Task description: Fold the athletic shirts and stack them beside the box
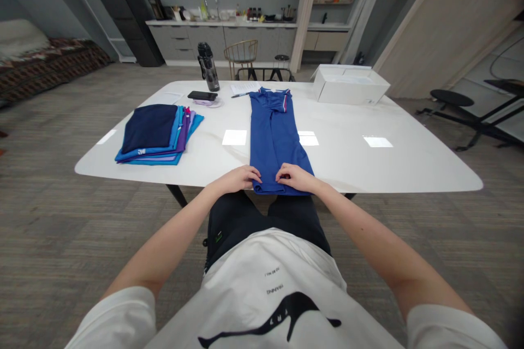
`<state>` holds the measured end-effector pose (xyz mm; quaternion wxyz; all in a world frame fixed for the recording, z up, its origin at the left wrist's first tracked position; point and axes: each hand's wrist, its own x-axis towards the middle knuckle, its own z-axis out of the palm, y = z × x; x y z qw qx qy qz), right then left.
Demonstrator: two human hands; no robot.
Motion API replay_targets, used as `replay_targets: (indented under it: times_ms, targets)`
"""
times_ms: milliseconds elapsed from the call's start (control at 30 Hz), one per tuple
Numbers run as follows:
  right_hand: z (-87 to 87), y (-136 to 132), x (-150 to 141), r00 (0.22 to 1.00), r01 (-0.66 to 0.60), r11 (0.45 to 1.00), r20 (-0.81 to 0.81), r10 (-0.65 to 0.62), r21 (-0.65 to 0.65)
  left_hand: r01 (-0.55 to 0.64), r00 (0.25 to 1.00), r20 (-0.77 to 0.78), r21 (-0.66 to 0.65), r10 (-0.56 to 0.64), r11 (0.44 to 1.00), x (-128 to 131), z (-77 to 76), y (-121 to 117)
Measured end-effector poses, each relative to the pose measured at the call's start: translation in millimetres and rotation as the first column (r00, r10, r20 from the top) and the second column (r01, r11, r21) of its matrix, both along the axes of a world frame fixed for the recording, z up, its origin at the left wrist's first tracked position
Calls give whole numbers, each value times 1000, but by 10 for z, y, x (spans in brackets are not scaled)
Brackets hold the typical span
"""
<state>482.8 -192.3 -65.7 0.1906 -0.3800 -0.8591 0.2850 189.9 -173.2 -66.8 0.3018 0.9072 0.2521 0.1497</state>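
A royal-blue short-sleeved polo shirt (268, 142) lies lengthwise on the white table (347, 158), its sides folded inward. Its collar points away from me, and a sleeve with red and white trim shows near the top. The hem reaches the near table edge. My left hand (242, 176) grips the shirt's lower left corner with bent fingers. On the right, my right hand (298, 176) pinches the fabric a little above the hem. My fingertips are partly hidden in the cloth.
Left on the table is a stack of folded clothes (151, 128), navy on top. Farther back stand a dark water bottle (209, 68), a black phone (202, 96), a pen (240, 95) and papers. A white box (347, 86) sits at the back right.
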Motion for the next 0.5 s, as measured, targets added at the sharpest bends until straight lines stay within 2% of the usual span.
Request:
replay_targets:
  times_ms: [100,233,367,500]
  targets:
    - [56,2,102,1000,-1,999,9,1,43,-9,999,35,11,8,1000,15,-35,25]
    - [132,25,468,998,18,995,63,-24,96,-20,997,79,0,20,1000,5,-41,-4]
    - [135,69,873,994,62,998,90,-62,2,-7,995,99,-22,9,1000,8,6,-17]
    - [113,129,1007,996,65,990,65,-57,-124,24,998,61,-32,-22,999,94,79,84]
